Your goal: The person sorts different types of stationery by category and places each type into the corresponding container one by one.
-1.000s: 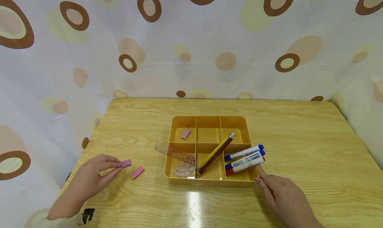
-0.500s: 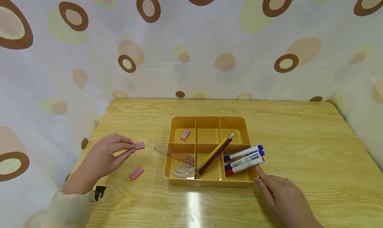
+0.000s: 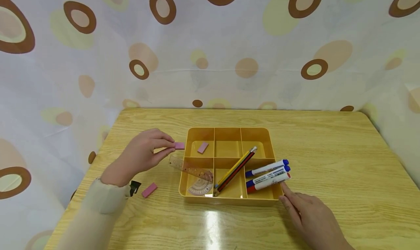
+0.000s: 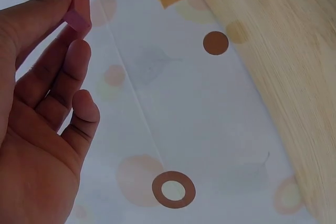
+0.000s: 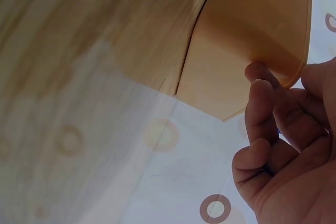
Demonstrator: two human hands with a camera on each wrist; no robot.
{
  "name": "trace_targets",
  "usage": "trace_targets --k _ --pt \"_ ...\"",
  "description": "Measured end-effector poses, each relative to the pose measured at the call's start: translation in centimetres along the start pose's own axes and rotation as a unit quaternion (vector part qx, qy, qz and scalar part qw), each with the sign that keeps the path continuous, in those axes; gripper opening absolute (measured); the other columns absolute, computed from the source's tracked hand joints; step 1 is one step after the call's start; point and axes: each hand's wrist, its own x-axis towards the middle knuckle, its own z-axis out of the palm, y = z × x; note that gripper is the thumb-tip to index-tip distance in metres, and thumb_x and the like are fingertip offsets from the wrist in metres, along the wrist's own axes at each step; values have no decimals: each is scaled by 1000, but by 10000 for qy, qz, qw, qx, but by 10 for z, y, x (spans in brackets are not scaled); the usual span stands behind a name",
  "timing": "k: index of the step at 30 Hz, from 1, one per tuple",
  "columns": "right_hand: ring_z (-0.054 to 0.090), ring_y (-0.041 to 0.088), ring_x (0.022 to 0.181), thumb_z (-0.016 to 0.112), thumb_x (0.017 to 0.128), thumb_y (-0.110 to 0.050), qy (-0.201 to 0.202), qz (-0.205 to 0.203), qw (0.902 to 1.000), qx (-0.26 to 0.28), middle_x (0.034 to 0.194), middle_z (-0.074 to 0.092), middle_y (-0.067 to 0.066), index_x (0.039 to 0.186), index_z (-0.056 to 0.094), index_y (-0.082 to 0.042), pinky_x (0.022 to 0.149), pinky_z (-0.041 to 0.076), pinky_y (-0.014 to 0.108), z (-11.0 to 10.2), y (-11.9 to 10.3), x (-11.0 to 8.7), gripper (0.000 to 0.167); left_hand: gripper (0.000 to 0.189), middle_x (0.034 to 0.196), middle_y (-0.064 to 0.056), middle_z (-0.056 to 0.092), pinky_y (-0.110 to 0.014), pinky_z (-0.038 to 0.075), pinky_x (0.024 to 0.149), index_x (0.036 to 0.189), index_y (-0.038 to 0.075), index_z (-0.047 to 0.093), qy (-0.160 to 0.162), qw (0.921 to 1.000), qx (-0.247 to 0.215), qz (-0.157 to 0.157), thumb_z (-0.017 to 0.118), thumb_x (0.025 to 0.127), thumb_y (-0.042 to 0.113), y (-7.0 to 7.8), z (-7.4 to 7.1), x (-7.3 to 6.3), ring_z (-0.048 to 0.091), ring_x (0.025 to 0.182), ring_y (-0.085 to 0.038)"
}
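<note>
My left hand [image 3: 142,152] pinches a pink eraser [image 3: 179,145] between thumb and fingertips, just outside the tray's back left wall. In the left wrist view the same eraser [image 4: 77,18] shows at the fingertips. A yellow compartment tray [image 3: 229,202] sits on the table, its near right corner gripped by the thumb and fingers of my right hand [image 3: 313,215]. Another eraser [image 3: 203,147] lies in the back left compartment, and a third eraser [image 3: 149,190] rests on the table below my left wrist. In the right wrist view, fingers [image 5: 257,72] touch the tray's outer wall [image 5: 247,19].
A clear ruler [image 3: 177,162] overhangs the tray's left wall, beside a protractor [image 3: 201,186]. Pencils [image 3: 234,171] lean across the front middle compartment. Several markers [image 3: 267,175] jut over the right wall. A patterned cloth [image 3: 220,86] hangs behind the wooden table [image 3: 328,144].
My left hand has carried the pinched eraser right and away from me, from the table's left side to the tray's left wall. My right hand stays at the tray's corner.
</note>
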Motion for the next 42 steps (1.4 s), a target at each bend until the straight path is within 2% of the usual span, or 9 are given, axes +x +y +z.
trace_targets --k 4,8,20,25,35,42 --pt "74 32 94 69 101 -26 19 12 10000 12 104 80 8 140 64 -5 85 59 57 0 0 -1 45 14 94 -4 77 -37 60 75 91 6 83 -181 9998 -48 10 90 80 10 -1 9 14 70 85 -21" --pt "75 31 92 71 100 -25 66 -34 10000 37 104 80 7 140 65 -5 83 60 56 0 0 0 45 13 95 -4 78 -37 60 77 92 6 83 -317 9994 -107 12 89 81 11 -1 15 23 71 86 -22" --pt "75 31 91 71 99 -24 169 -127 9998 12 104 80 7 139 65 -4 83 60 55 0 1 0 45 14 96 -3 78 -37 60 79 94 6 83 -615 9980 -94 53 87 85 16 6 25 37 70 88 -21" --pt "75 31 92 71 99 -25 143 -76 9999 4 105 80 8 140 65 -4 83 60 56 0 0 -1 46 14 98 -4 80 -38 61 85 97 7 83 -688 9975 -110 138 87 85 14 8 29 42 72 91 -22" --pt "74 31 89 73 98 -22 330 -172 9993 7 102 80 8 138 66 -3 80 60 55 2 0 0 45 15 104 -5 80 -36 61 82 103 7 82 -612 9978 -249 -85 82 90 13 7 25 35 72 93 -22" --pt "74 31 89 72 98 -23 352 -230 9991 -7 101 80 7 138 66 -4 80 60 55 3 1 0 44 18 104 -7 79 -43 61 85 105 6 81 -122 9994 -100 -301 84 87 9 11 11 14 72 95 -26"
